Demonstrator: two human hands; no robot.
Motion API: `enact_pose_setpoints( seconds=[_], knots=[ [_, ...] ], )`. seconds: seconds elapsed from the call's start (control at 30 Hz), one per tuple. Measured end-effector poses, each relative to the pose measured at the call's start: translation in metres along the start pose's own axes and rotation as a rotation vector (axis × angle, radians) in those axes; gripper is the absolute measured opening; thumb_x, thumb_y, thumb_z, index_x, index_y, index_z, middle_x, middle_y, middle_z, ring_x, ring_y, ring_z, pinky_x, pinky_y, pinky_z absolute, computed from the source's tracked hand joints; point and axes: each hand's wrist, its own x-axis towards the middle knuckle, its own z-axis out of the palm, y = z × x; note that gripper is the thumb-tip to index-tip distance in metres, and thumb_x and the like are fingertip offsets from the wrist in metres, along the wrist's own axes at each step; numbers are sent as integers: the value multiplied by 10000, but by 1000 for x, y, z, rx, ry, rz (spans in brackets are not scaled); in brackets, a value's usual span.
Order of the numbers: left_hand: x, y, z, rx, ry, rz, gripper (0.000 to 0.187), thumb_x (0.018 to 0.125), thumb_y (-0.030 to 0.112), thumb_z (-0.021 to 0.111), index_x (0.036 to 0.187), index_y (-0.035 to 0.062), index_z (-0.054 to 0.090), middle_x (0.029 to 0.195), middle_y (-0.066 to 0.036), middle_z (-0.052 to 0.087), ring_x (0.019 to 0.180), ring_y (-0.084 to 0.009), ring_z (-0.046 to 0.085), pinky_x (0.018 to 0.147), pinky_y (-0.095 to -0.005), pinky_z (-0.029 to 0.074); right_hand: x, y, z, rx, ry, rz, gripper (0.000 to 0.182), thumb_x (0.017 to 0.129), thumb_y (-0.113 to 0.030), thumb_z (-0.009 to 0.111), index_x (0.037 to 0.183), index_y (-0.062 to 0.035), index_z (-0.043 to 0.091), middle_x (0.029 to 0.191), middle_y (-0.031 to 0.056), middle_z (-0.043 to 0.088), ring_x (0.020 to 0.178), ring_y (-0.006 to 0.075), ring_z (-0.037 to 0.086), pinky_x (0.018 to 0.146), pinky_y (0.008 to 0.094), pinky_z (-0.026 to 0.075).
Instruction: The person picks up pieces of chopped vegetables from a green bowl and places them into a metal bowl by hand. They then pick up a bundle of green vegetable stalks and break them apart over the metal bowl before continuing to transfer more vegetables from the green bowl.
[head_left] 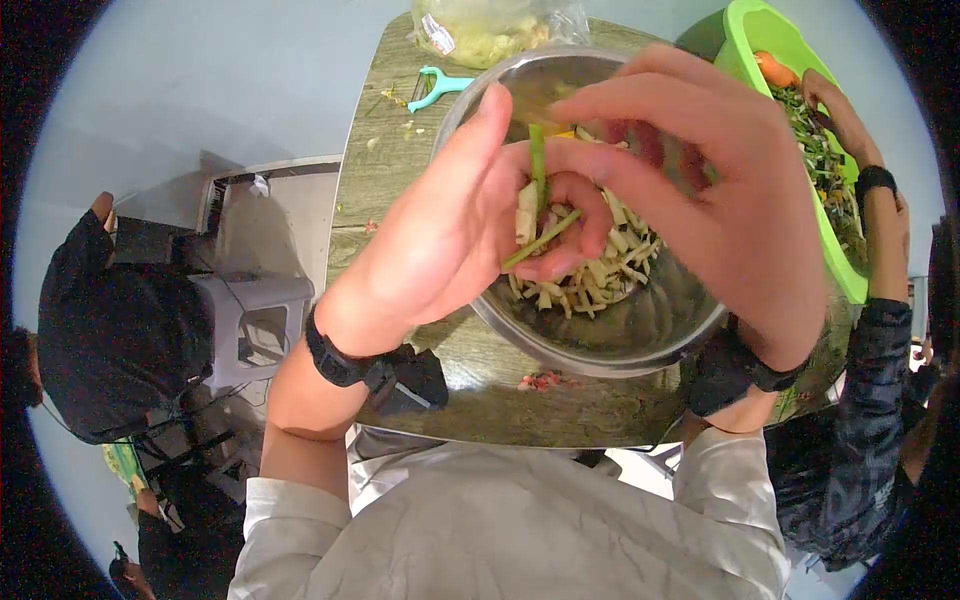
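A steel bowl [600, 362] on the wooden table holds many short pale-green cut stem pieces [600, 285]. Over its left side, my left hand [450, 210] is turned palm up with the fingers curled round a few green stem pieces [541, 240]; its thumb points up. My right hand [710, 170] is above the bowl's right side, slightly blurred, with its fingers bent toward the left hand. Its thumb and index finger are apart, and nothing shows between them. Part of the bowl's inside is hidden behind both hands.
A teal peeler [436, 88] lies beyond the bowl, near a clear plastic bag [490, 28]. At right, a co-worker's hand [838, 112] reaches into a green tub [742, 50] of vegetables. A dark object [412, 380] and red scraps [547, 381] lie near the front edge. Another person sits at left.
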Motion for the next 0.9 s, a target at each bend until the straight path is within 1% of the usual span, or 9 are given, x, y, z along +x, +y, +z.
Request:
enact_pose_setpoints(
  seconds=[0.13, 0.23, 0.33, 0.43, 0.53, 0.63, 0.73, 0.83, 0.9],
  knots=[
    [3, 2, 13, 106, 142, 40, 909, 1024, 772, 241, 1361, -3, 577, 1101, -77, 669, 871, -163, 600, 660, -268, 400, 1, 19, 12, 26, 12, -63, 171, 866, -11, 738, 1032, -44, 752, 898, 7, 616, 675, 73, 522, 545, 233, 331],
    [2, 1, 9, 98, 98, 11, 911, 1020, 778, 246, 1365, -2, 565, 1113, -92, 672, 888, -160, 608, 643, -263, 396, 1, 24, 13, 13, -4, -99, 141, 869, -16, 733, 1008, -36, 741, 910, 8, 615, 696, 74, 532, 570, 233, 361],
    [2, 0, 5, 77, 50, -16, 915, 1018, 780, 247, 1359, -9, 561, 1051, -85, 660, 810, -148, 578, 609, -259, 371, 2, 23, 4, -27, -62, -82, 135, 860, -10, 730, 994, -30, 720, 917, 9, 618, 742, 66, 559, 610, 237, 402],
    [2, 2, 6, 81, 28, -31, 922, 1019, 777, 238, 1342, -20, 570, 971, -66, 641, 727, -138, 532, 582, -258, 343, 0, 22, -5, 40, -88, 26, 134, 866, 7, 720, 993, -32, 703, 932, 0, 635, 816, 59, 597, 674, 227, 446],
    [2, 3, 11, 98, 60, -23, 931, 1026, 765, 225, 1353, -38, 566, 905, -49, 620, 681, -129, 497, 573, -256, 326, -5, 17, -12, 165, -30, 241, 129, 897, 2, 706, 1020, -35, 704, 946, -9, 654, 865, 68, 622, 718, 214, 467],
    [1, 3, 14, 114, 80, -18, 938, 1037, 744, 222, 1396, -59, 550, 859, -41, 604, 672, -120, 487, 571, -253, 325, -5, 17, -20, 228, -35, 262, 96, 924, -8, 695, 1018, -25, 705, 979, 6, 674, 921, 87, 642, 768, 217, 486],
    [5, 4, 10, 150, 34, -14, 942, 1046, 727, 229, 1433, -78, 529, 824, -33, 584, 662, -114, 474, 564, -253, 330, -10, 25, -39, 147, 71, 140, 99, 934, -8, 691, 1032, -15, 706, 999, 31, 694, 919, 92, 648, 769, 221, 490],
    [2, 2, 12, 202, 78, 7, 939, 1052, 716, 239, 1439, -92, 522, 797, -25, 561, 650, -114, 467, 550, -251, 337, -24, 47, -68, 47, 447, 175, 125, 940, -51, 724, 1058, -8, 727, 975, 31, 708, 874, 81, 642, 761, 216, 489],
    [3, 3, 14, 198, 77, -2, 929, 1055, 708, 243, 1438, -91, 522, 793, -25, 558, 649, -114, 469, 550, -246, 336, -30, 73, -87, -206, 673, 240, 158, 947, -94, 743, 1079, -7, 743, 949, 19, 709, 842, 68, 632, 751, 206, 482]
  ],
)
